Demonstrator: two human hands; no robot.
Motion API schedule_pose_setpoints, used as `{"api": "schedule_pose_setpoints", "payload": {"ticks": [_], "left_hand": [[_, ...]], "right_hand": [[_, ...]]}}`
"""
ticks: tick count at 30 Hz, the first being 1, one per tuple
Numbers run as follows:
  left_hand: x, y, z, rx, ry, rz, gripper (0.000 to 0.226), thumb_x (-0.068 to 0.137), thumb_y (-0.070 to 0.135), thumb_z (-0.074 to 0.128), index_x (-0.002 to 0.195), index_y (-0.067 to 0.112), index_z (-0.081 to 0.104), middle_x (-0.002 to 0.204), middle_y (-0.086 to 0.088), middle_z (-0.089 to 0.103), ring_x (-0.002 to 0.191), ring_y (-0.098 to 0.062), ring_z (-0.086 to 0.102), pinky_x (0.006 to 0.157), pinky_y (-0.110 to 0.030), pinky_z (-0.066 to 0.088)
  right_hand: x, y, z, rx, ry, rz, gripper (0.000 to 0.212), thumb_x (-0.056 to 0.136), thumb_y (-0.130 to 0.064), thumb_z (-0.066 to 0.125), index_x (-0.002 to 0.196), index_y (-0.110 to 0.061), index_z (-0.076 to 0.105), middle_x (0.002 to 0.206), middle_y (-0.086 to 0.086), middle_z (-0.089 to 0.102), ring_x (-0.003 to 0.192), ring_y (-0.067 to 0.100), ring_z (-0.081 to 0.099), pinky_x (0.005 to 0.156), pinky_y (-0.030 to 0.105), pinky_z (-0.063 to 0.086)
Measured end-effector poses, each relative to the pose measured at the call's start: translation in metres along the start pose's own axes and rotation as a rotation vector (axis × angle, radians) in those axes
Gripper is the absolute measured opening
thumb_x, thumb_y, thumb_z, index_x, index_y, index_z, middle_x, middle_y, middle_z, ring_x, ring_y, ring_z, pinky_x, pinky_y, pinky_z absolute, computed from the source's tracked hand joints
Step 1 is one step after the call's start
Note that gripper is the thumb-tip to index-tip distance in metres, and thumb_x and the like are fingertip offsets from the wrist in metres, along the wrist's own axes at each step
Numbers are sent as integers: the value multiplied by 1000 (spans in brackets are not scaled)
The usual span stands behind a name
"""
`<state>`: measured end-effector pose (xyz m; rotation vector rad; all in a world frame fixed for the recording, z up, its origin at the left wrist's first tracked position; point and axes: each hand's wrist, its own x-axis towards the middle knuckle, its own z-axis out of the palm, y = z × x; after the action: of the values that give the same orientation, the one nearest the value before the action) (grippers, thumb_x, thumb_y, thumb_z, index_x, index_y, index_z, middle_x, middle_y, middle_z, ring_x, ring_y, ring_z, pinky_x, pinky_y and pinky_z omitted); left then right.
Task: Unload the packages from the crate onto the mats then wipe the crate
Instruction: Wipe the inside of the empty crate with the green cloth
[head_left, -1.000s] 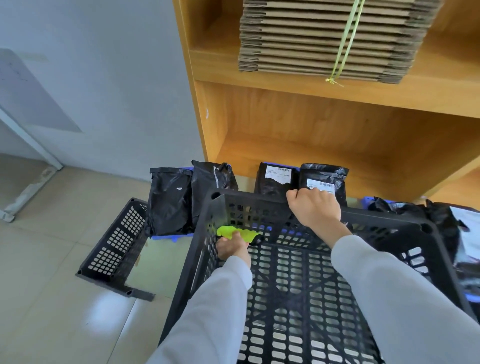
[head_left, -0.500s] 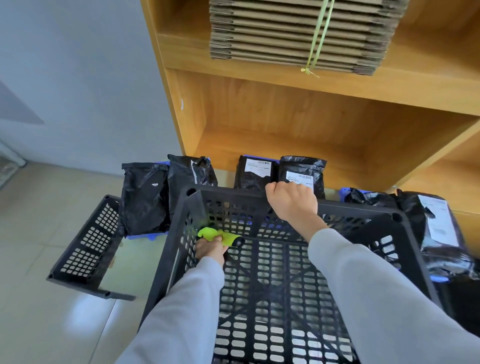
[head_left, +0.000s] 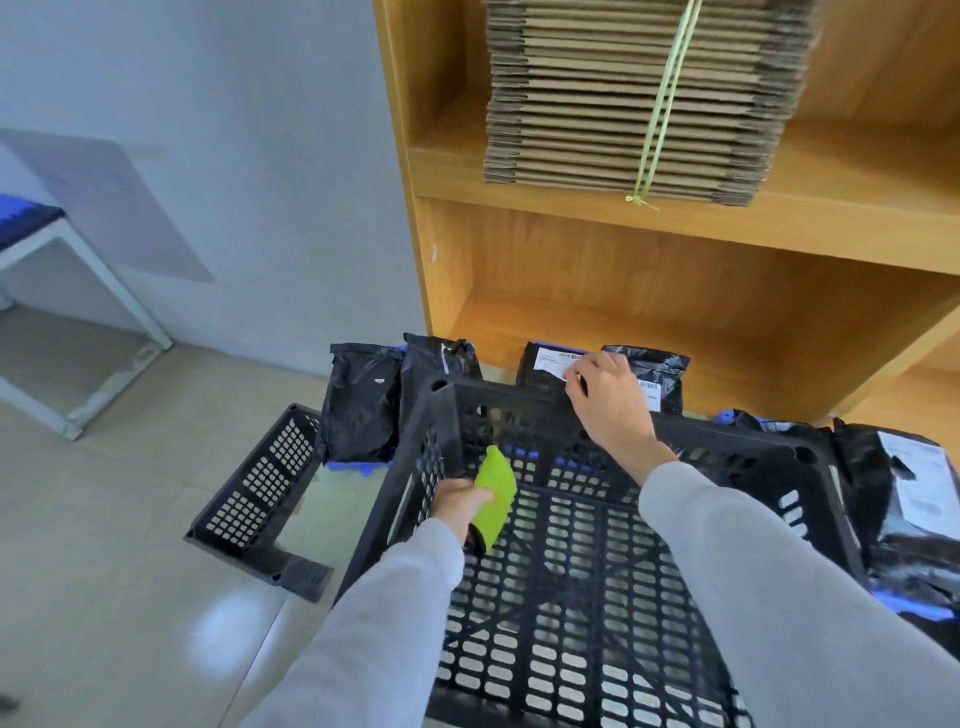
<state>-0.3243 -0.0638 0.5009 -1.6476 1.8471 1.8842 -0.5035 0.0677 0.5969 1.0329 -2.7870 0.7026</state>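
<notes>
A black slotted plastic crate (head_left: 737, 441) stands in front of me with nothing inside it. Inside the crate at its left wall, my left hand (head_left: 457, 501) grips a lime-green cloth (head_left: 496, 491). My right hand (head_left: 605, 397) curls over the crate's far rim. Behind the crate, black packages (head_left: 361, 402) stand upright on blue mats (head_left: 358, 466), two more with white labels (head_left: 657, 376) beyond my right hand. Further black packages (head_left: 898, 478) lie at the right.
A second black crate piece (head_left: 260, 483) lies on the tiled floor at the left. A wooden shelf unit (head_left: 623, 291) rises behind, with a tied stack of flat cardboard (head_left: 639, 93) on its upper shelf. A white-framed table (head_left: 78, 270) stands at far left.
My left hand has moved the green cloth lower along the crate's left wall, turning it from flat to upright. My right hand stays on the far rim. The camera has shifted.
</notes>
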Motion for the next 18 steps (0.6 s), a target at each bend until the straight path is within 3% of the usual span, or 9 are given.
{"api": "schedule_pose_setpoints", "payload": {"ticks": [3, 5, 6, 8, 10, 11, 13, 18], "left_hand": [[-15, 0, -12, 332, -67, 196, 10, 78, 9, 76, 74, 15, 69, 67, -2, 58, 74, -20, 58, 62, -24, 37], [-32, 3, -17, 553, -132, 306, 4, 75, 13, 74, 73, 16, 72, 68, -3, 64, 73, -23, 64, 59, -25, 38], [-39, 4, -18, 618, -164, 358, 7, 75, 15, 74, 81, 16, 76, 76, -4, 70, 82, -24, 69, 62, -25, 43], [-54, 10, -19, 737, -199, 440, 29, 78, 18, 75, 106, 15, 78, 103, -2, 75, 105, -21, 69, 83, -27, 51], [-71, 16, -19, 824, -199, 510, 24, 78, 22, 76, 102, 19, 76, 107, -2, 72, 110, -22, 66, 92, -32, 50], [-78, 17, -20, 856, -197, 536, 13, 75, 23, 76, 88, 24, 71, 97, -3, 73, 105, -26, 68, 87, -35, 51], [-88, 19, -22, 916, -176, 574, 19, 71, 24, 77, 78, 30, 61, 84, 0, 71, 91, -29, 70, 77, -35, 53], [-106, 12, -27, 937, -145, 690, 42, 74, 30, 80, 101, 30, 48, 88, 3, 69, 85, -24, 66, 79, -43, 56]], "right_hand": [[-19, -11, -8, 44, 118, -224, 21, 99, -13, 53, 106, -11, 72, 112, 2, 65, 114, 25, 53, 94, 41, 49], [-40, -21, -15, 124, 75, -353, 19, 98, -11, 55, 106, -13, 72, 110, -1, 67, 112, 21, 56, 92, 37, 52], [-51, -24, -17, 156, -25, -395, 18, 98, -14, 57, 109, -17, 72, 110, -3, 67, 112, 17, 57, 91, 36, 53], [-72, -30, -18, 119, -340, -435, 23, 99, -28, 59, 119, -25, 68, 118, -7, 67, 116, 13, 56, 94, 36, 51], [-90, -32, -13, 10, -572, -483, 34, 96, -42, 60, 126, -27, 65, 122, -7, 64, 118, 15, 54, 97, 36, 48], [-99, -33, -10, -34, -629, -490, 37, 94, -47, 61, 125, -27, 64, 121, -6, 64, 117, 16, 55, 95, 37, 48], [-114, -35, -4, -60, -645, -453, 41, 88, -51, 64, 122, -28, 63, 115, -4, 65, 111, 20, 59, 88, 39, 50], [-129, -37, 14, 32, -627, -259, 42, 81, -48, 75, 113, -26, 60, 107, -2, 71, 99, 24, 65, 81, 38, 49]]}}
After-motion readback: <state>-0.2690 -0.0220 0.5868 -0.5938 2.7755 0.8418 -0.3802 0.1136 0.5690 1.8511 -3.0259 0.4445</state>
